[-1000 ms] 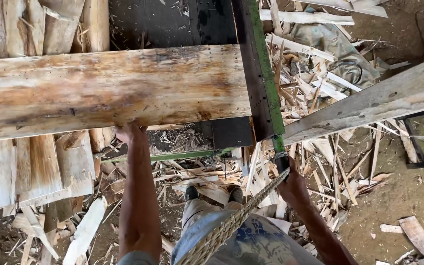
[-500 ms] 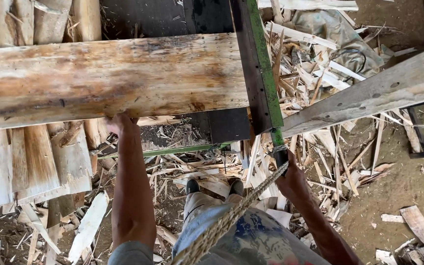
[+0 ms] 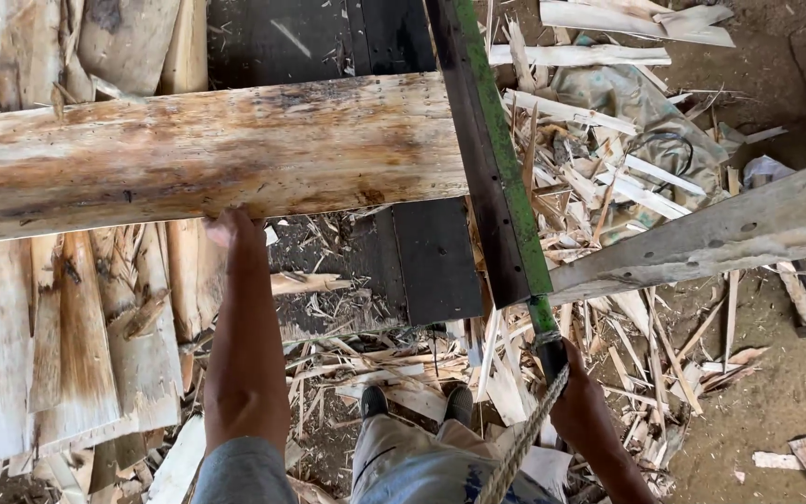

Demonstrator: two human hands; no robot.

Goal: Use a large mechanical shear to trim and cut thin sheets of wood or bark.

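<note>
A thick, peeled log [image 3: 207, 149] lies across the view at the upper left. My left hand [image 3: 229, 229] reaches up and presses against its near underside edge. A long dark bar with a green edge [image 3: 487, 159] runs from the top centre down to the right of the log's end. My right hand [image 3: 578, 403] grips the round green handle at the bar's lower end. A twisted rope [image 3: 520, 448] hangs down beside that hand. My two dark shoes [image 3: 417, 403] stand among wood scraps below.
Flat wooden slabs [image 3: 67, 327] lie on the left under the log. Splinters and offcuts [image 3: 599, 187] litter the ground on the right, with a crumpled sack [image 3: 646, 121]. A grey plank [image 3: 720, 233] slants in from the right. A dark board [image 3: 431, 261] lies under the log's end.
The log's end has drawn closer to the green-edged bar, and the view has tilted down a little. Both hands keep their hold.
</note>
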